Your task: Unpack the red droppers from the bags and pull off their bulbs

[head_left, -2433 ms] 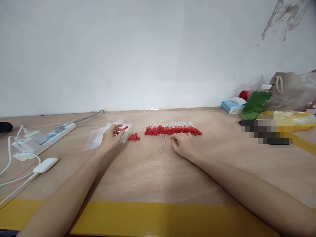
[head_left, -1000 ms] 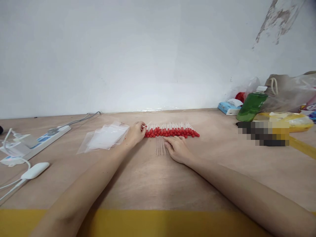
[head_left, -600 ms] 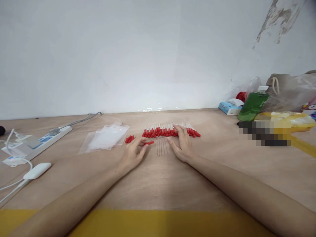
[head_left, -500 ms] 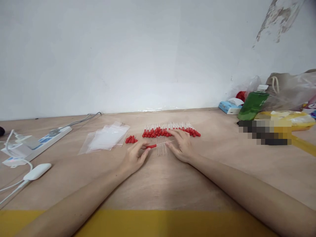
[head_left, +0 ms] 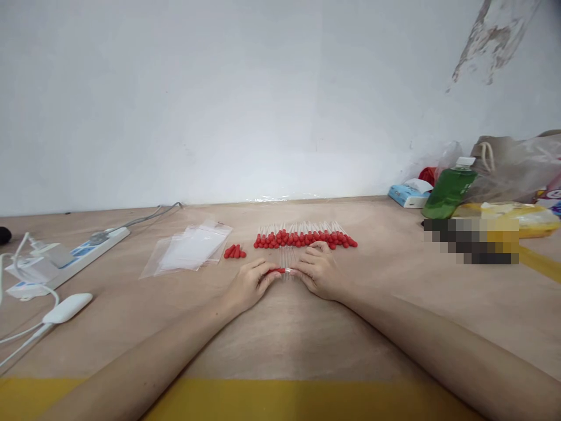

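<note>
Between the thumb and fingers of my left hand (head_left: 253,285) is a red rubber bulb (head_left: 277,270). My right hand (head_left: 322,273) pinches a thin clear dropper tube (head_left: 289,270), whose left end meets the bulb; how deep it sits inside cannot be made out. Several loose clear tubes (head_left: 287,255) lie side by side just beyond my fingers. Farther back is a long row of droppers with red bulbs (head_left: 302,238), their pale stems pointing to the wall. Left of them rests a small group of loose red bulbs (head_left: 235,252).
Clear plastic bags (head_left: 188,248) lie to the left, near a white power strip (head_left: 74,261) with cables. At the right stand a green bottle (head_left: 449,190) and a blue tissue pack (head_left: 407,194). Yellow tape (head_left: 245,400) crosses the table's near side.
My hands have come closer together, and the bulb and tube now meet over the loose tubes. My right hand's spread fingers have curled in. The view has tilted slightly.
</note>
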The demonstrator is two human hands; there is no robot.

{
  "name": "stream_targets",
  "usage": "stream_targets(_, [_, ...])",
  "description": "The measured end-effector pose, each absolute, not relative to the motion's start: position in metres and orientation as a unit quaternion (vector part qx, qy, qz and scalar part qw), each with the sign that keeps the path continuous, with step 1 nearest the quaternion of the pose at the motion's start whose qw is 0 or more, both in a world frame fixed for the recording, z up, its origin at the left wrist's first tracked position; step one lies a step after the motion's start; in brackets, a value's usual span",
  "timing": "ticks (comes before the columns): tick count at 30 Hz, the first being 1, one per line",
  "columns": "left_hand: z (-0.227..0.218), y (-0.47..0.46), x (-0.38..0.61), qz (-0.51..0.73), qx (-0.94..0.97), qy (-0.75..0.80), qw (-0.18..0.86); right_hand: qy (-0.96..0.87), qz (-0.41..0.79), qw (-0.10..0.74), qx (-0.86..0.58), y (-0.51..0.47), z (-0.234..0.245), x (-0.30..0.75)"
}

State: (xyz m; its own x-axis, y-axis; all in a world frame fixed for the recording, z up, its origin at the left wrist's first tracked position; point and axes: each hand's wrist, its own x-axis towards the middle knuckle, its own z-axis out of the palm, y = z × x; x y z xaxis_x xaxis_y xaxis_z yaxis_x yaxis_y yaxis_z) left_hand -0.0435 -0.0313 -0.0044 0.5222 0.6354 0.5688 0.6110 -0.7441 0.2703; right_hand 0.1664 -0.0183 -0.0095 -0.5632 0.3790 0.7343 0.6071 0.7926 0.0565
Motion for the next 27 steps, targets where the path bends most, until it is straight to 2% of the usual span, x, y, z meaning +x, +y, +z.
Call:
stream_targets(19, [-0.004, -0.034, -0.049, 0.323, 0.87, 0.372, 0.019, -0.863, -0.163, 0.39, -0.276, -0.023, -0.009, 0.171])
stream_targets(24, [0.009, -0.02, -0.076, 0.431, 0.748, 0.505, 0.014, -0.818, -0.119, 0.435, -0.357, -0.013, -0.012, 0.189])
stream_targets(27, [0.023, -0.009, -0.1, 0.447, 0.651, 0.613, -0.004, -0.795, -0.058, 0.425, -0.428, -0.006, -0.015, 0.194])
